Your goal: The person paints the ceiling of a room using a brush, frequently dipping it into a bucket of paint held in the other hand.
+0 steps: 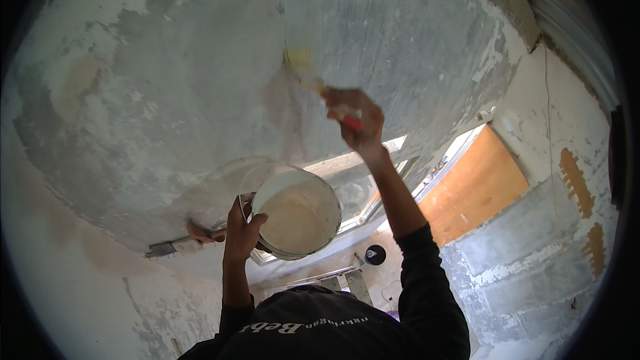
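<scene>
Right hand (357, 117) curls round one brush (300, 61) at one grey wall (200, 60), left hand (244, 228) clasping one bucket (283, 185) of pale liquid (300, 221) by its rim.

Wide head-worn fisheye view, facing down and forward, wall (227, 87) close ahead

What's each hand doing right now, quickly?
Left hand: closed on the side of a bucket, thumb over the rim.
Right hand: closed around a brush, slightly blurred.
</scene>
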The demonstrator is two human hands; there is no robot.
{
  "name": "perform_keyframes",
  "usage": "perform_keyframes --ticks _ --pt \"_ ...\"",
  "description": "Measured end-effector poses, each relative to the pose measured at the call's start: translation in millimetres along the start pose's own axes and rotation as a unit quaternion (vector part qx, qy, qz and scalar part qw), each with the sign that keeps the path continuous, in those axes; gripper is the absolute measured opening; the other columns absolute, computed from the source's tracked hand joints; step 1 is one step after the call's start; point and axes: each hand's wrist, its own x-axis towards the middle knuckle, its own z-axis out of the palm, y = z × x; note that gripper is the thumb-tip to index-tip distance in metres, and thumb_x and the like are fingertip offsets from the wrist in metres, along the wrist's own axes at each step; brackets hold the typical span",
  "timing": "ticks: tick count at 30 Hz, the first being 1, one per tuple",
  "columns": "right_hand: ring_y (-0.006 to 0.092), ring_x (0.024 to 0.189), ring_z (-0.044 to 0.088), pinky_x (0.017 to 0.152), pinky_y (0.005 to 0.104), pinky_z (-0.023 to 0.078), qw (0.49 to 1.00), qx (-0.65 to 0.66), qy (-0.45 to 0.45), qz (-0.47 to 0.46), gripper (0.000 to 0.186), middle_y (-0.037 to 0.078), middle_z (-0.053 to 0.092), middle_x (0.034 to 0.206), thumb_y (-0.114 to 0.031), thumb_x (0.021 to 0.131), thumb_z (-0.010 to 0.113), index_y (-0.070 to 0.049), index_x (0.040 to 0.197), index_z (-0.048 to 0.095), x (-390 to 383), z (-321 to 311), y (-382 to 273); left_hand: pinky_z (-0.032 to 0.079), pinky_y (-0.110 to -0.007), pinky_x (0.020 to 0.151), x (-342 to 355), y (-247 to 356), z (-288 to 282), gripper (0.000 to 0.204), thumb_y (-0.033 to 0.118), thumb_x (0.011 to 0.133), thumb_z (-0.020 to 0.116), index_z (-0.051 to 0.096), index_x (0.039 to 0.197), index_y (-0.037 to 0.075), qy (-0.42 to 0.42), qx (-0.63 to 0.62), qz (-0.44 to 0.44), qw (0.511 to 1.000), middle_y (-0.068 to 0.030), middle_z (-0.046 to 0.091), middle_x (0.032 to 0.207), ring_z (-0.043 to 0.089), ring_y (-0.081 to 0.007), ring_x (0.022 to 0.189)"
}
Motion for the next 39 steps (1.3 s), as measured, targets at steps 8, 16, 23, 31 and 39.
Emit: perform_keyframes --ticks 8,16,23,31,39 --pt "0.0219 0.079 0.072 0.070 0.0291 0.057 0.977 0.038 -0.002 0.210 0.023 0.015 0.071 0.098 0.013 0.079 0.061 0.004 0.099 0.064 -132.3 3.6 -5.8 0.046 -0.036 0.094 5.8 -7.5 10.0 0.047 -0.003 0.075 0.058 0.049 0.121 -0.002 -0.010 0.029 -0.002 1.000 -0.0182 0.062 0.119 0.059 -0.0269 0.113" --pt "0.0250 0.085 0.072 0.071 0.0311 0.058 0.982 0.017 -0.093 0.164 0.023 0.014 0.071 0.100 0.011 0.079 0.060 0.001 0.099 0.066 -93.6 -8.0 -3.6 0.045 -0.035 0.095 4.2 -4.6 13.9 0.052 -0.003 0.073 0.058 0.049 0.124 -0.001 -0.024 0.025 -0.042 0.999 -0.0165 0.062 0.119 0.059 -0.0255 0.113" --pt "0.0252 0.085 0.072 0.069 0.0327 0.061 0.995 -0.075 -0.005 -0.069 0.023 0.012 0.072 0.097 0.007 0.075 0.072 -0.003 0.094 0.062 14.4 -12.2 6.7 0.046 -0.037 0.093 1.8 -12.0 16.2 0.050 -0.001 0.075 0.059 0.049 0.124 -0.002 -0.024 0.036 -0.012 0.999 -0.0205 0.064 0.119 0.061 -0.0276 0.112" --pt "0.0277 0.082 0.071 0.071 0.0335 0.062 0.996 0.002 0.065 -0.061 0.023 0.014 0.070 0.093 0.007 0.073 0.075 0.002 0.092 0.062 -3.6 -2.6 -1.8 0.047 -0.037 0.092 -2.4 -13.4 8.9 0.052 0.000 0.075 0.060 0.048 0.126 -0.003 0.012 0.031 -0.011 0.999 -0.0209 0.063 0.120 0.061 -0.0284 0.111" --pt "0.0290 0.088 0.069 0.070 0.0325 0.061 0.985 0.045 -0.076 0.148 0.026 0.015 0.069 0.100 0.012 0.077 0.067 0.000 0.099 0.063 -114.2 13.6 -11.4 0.047 -0.038 0.091 -0.5 -16.3 0.6 0.051 0.002 0.074 0.061 0.050 0.123 -0.003 0.034 0.062 -0.019 0.997 -0.0205 0.065 0.116 0.063 -0.0294 0.106"
